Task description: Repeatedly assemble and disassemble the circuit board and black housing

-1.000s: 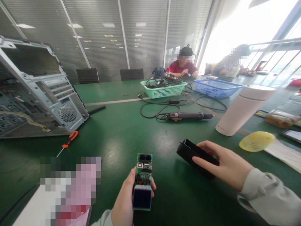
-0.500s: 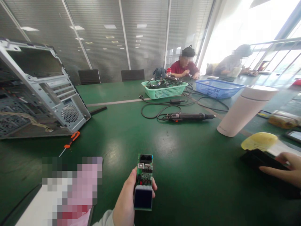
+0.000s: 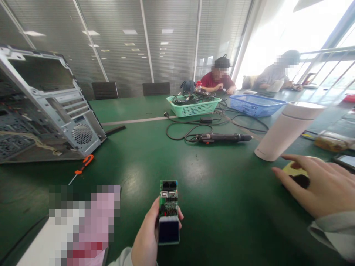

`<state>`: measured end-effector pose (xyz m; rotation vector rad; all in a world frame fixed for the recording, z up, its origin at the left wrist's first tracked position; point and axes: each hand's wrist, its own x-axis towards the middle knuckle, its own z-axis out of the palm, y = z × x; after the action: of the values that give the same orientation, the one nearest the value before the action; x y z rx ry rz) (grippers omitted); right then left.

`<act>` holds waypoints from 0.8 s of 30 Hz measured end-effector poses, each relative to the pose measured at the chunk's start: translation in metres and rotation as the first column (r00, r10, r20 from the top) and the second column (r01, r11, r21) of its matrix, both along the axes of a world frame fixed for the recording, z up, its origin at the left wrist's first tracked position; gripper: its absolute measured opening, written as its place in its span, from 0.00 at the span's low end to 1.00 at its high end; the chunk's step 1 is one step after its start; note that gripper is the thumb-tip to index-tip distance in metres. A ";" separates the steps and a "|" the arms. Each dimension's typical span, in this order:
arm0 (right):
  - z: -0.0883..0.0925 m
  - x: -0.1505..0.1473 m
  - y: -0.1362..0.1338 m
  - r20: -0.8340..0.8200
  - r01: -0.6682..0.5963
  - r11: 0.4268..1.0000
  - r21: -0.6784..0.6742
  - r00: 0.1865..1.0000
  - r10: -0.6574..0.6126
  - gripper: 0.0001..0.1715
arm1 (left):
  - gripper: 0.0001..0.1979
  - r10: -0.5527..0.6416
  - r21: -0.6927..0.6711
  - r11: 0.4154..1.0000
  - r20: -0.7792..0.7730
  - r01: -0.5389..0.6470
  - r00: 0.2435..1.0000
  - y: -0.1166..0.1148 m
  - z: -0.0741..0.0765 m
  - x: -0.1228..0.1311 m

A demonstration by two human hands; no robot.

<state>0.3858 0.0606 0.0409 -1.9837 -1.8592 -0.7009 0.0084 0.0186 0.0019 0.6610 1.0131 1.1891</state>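
My left hand (image 3: 146,229) is closed around a small green circuit board (image 3: 169,207) with a dark square screen at its near end and two black sockets at its far end. It is held above the table at the bottom middle. On the right, my right hand (image 3: 321,184) is open, thumb and forefinger apart, with nothing visible between them. Beneath and behind it are a yellow rounded object (image 3: 294,169) and part of a black object (image 3: 301,180), both largely hidden by the hand.
A tilted-looking computer case (image 3: 80,135) stands at left, an orange-handled screwdriver (image 3: 83,164) before it. A corded electric screwdriver (image 3: 224,138) lies mid-table. Behind are a green basket (image 3: 194,109) of cables, a blue basket (image 3: 256,107) and a pale tumbler (image 3: 285,133). Two people sit beyond.
My right hand has let go of the black object and risen up and leftward, its fingers now apart. My left hand stays nearly still with the circuit board.
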 end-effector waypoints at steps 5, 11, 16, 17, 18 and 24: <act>0.011 -0.083 -0.011 0.038 -0.387 0.917 0.099 0.922 0.385 0.22 | 0.25 0.170 0.076 0.985 -0.261 -0.155 0.950 -0.012 -0.024 -0.014; 0.000 -0.123 -0.022 -0.126 -0.584 0.801 0.132 0.791 0.598 0.14 | 0.21 0.041 0.154 0.988 -0.433 0.029 0.900 -0.015 0.005 -0.004; -0.002 -0.138 -0.034 -0.299 -0.655 0.745 0.125 0.691 0.658 0.14 | 0.16 0.024 0.373 0.883 -0.644 0.286 0.764 -0.012 0.013 -0.003; -0.003 -0.141 -0.037 -0.334 -0.669 0.732 0.128 0.666 0.667 0.16 | 0.17 0.030 0.389 0.866 -0.668 0.315 0.744 -0.013 0.013 -0.004; -0.004 -0.144 -0.039 -0.365 -0.690 0.712 0.130 0.634 0.682 0.18 | 0.18 0.039 0.407 0.850 -0.682 0.335 0.730 -0.014 0.012 -0.005; -0.020 -0.161 -0.044 -0.368 -0.809 0.555 0.193 0.465 0.805 0.36 | 0.23 0.082 0.499 0.764 -0.704 0.409 0.706 -0.020 0.013 -0.004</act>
<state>0.2250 0.0165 0.0205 -0.8657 -2.1641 0.0472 0.0046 -0.0018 0.0151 1.8291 1.1119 1.1101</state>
